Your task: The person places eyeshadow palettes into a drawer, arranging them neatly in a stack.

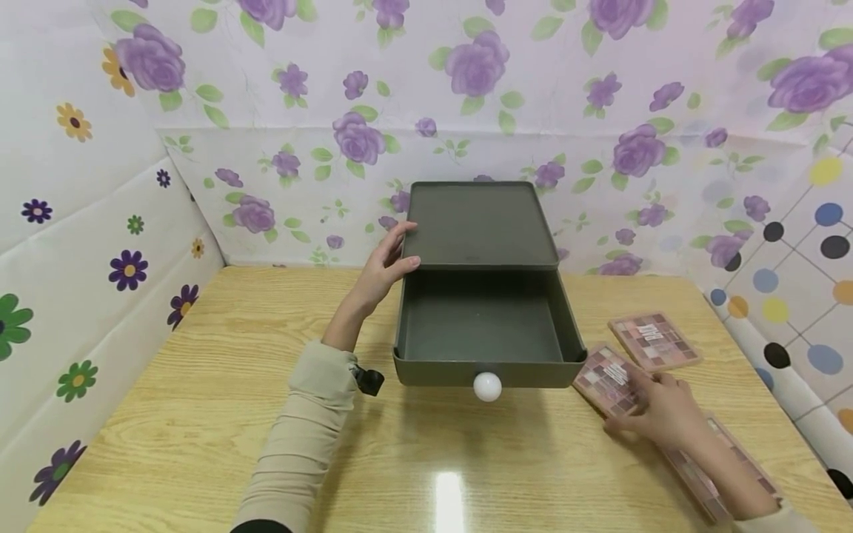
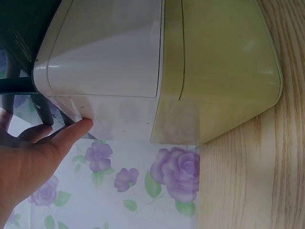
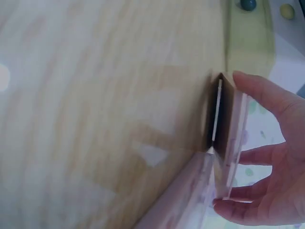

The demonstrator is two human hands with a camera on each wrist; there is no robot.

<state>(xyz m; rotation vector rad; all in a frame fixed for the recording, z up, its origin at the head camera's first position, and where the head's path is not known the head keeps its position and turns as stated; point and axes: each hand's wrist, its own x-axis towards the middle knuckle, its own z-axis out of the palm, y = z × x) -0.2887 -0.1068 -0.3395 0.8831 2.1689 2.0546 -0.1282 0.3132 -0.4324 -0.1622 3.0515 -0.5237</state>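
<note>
A drawer box [image 1: 476, 226] with a dark grey top stands on the table; its side looks cream and yellow in the left wrist view. Its drawer [image 1: 493, 374] is pulled out, with a white round knob and a bare floor. My left hand [image 1: 381, 275] touches the box's upper left side with thumb and fingertips. To the right of the drawer, my right hand [image 1: 666, 411] grips a pink-brown checkered eyeshadow palette [image 1: 603, 379] by its edges. In the right wrist view this palette [image 3: 232, 136] stands tilted, one end touching another palette [image 3: 183, 195].
One more palette [image 1: 656, 340] lies flat behind the right hand. Others, partly hidden by the right forearm, lie near the right front, such as this palette [image 1: 696, 481]. Flowered sheeting [image 1: 300, 200] rises behind the wooden table [image 1: 253, 333] and along its sides.
</note>
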